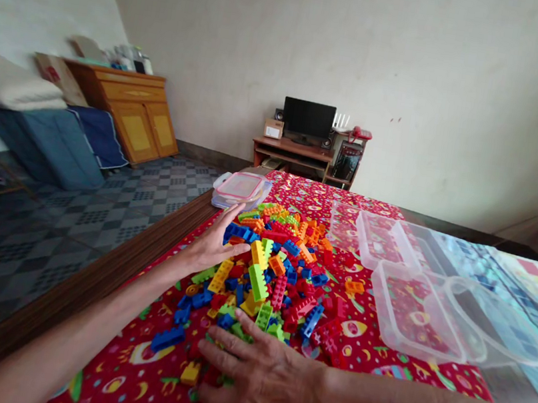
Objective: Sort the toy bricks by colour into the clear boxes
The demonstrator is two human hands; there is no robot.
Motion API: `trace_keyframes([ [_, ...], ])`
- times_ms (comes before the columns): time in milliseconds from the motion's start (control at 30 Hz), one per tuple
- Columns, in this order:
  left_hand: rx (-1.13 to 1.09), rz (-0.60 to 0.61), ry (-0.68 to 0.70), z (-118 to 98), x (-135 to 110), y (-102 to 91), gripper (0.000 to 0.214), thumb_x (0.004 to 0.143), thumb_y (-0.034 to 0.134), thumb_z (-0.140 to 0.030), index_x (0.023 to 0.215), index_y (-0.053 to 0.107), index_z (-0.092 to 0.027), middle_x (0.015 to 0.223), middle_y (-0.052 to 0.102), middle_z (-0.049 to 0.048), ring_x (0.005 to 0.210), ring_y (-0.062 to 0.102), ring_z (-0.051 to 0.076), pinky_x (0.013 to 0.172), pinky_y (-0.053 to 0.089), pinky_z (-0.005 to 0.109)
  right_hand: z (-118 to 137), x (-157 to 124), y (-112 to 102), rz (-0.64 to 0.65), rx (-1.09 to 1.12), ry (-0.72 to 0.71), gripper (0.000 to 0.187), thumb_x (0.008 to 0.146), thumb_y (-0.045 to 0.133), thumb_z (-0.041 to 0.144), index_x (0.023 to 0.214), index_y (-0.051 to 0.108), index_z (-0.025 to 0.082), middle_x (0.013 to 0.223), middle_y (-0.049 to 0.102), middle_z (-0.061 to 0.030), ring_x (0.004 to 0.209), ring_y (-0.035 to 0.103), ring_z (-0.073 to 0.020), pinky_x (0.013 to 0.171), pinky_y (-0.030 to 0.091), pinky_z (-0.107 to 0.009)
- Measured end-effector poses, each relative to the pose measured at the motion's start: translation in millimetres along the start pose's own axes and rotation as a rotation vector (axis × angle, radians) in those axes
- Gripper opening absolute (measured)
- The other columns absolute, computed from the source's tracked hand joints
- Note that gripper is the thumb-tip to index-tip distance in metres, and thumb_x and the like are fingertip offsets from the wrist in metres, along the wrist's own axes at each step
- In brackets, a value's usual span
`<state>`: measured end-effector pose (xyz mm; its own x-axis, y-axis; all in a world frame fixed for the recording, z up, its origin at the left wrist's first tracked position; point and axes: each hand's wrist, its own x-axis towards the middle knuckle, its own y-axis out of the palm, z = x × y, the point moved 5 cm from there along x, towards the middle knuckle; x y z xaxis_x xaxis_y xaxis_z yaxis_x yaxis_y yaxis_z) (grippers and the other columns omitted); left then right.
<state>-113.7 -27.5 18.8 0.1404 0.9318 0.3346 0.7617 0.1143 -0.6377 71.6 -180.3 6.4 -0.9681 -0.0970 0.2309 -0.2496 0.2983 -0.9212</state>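
A wide heap of toy building bricks (278,290) in yellow, green, blue, red and orange lies on the red patterned tablecloth (137,370). My left hand (215,244) reaches to the heap's left side, fingers stretched and thumb apart, beside blue bricks and a long yellow brick (258,254). At the near edge of the heap, my right hand (256,375) lies palm down with spread fingers over some bricks, hiding what is beneath it. A blue brick (168,339) and a small yellow brick (190,373) lie left of my right hand. Neither hand visibly grips a brick.
Several clear plastic containers (419,311) stand on the right of the table. Stacked lids (239,187) lie at its far left corner, by the brown wooden edge (83,295). Beyond are a desk with a monitor (308,120) and a wooden cabinet (131,110).
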Motion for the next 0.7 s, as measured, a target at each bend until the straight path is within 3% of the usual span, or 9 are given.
trace_keyframes([
  [133,0.043,-0.022,0.007,9,-14,-5.0,0.080,0.087,0.043,-0.062,0.151,0.022,-0.019,0.155,0.030,0.0127,0.140,0.032,0.031,0.116,0.024,0.045,-47,0,17,0.034,-0.027,0.208,0.029,0.091,0.053,0.026,0.120,0.056,0.026,0.142,0.049,-0.0123,0.138,0.034,-0.0276,0.112,0.026,-0.057],
  [267,0.019,-0.060,-0.025,29,-27,-8.9,0.071,0.091,0.034,-0.060,0.147,0.031,-0.017,0.152,0.036,0.0116,0.138,0.036,0.027,0.114,0.030,0.041,-91,-6,20,0.025,0.024,0.412,0.026,0.088,0.055,0.019,0.114,0.060,0.018,0.143,0.045,-0.0196,0.139,0.031,-0.0314,0.112,0.022,-0.059],
  [400,0.089,-0.162,-0.011,42,-34,-22.3,0.061,0.094,0.029,-0.056,0.137,0.046,-0.016,0.142,0.051,0.0103,0.132,0.045,0.025,0.115,0.029,0.039,-131,-22,12,-0.003,0.108,0.601,0.033,0.084,0.060,0.017,0.117,0.061,0.018,0.138,0.050,-0.0197,0.133,0.040,-0.0315,0.105,0.035,-0.054],
  [533,0.134,-0.308,-0.083,67,-22,-43.5,0.057,0.092,0.030,-0.053,0.133,0.049,-0.018,0.139,0.053,0.0099,0.128,0.049,0.025,0.113,0.033,0.040,-163,-35,1,-0.110,0.358,0.686,0.039,0.085,0.063,0.033,0.121,0.062,0.018,0.121,0.063,-0.0137,0.112,0.059,-0.0250,0.092,0.048,-0.038],
  [700,0.203,-0.392,-0.301,115,18,-58.0,0.053,0.090,0.033,-0.042,0.136,0.042,-0.016,0.141,0.050,0.0136,0.131,0.047,0.027,0.110,0.035,0.044,-219,-46,0,-0.241,0.424,1.031,0.048,0.086,0.060,0.043,0.125,0.061,0.015,0.090,0.073,-0.0098,0.081,0.067,-0.0210,0.077,0.050,-0.033],
])
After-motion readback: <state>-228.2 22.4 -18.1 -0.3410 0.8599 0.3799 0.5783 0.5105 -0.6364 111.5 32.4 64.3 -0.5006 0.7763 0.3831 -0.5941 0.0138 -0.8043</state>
